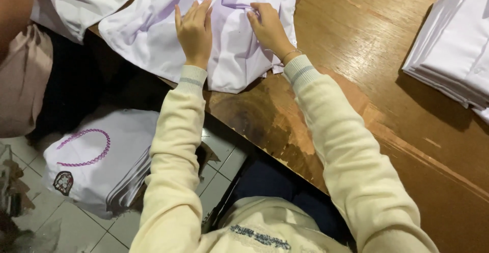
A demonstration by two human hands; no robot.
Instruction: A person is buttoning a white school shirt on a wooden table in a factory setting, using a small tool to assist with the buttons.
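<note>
1. Your left hand (193, 29) lies flat, fingers spread, on the white shirt (229, 54) at the table's (367, 54) near edge.
2. Your right hand (269, 28) pinches a fold; folding seems underway, so next likely needs a flattening press.

A brown wooden table with a glossy varnished top (356, 54) runs slantwise across the view, its near edge worn, and light glints off the grain by that edge. Below it lies a floor of pale square tiles with dark grout lines (76, 227), dim in the table's shadow. On the tiles stands a stack of folded white garments with a purple scalloped trim and a small dark crest (97, 161), and a second stack of folded white cloth (453, 44) rests at the table's far right
</note>
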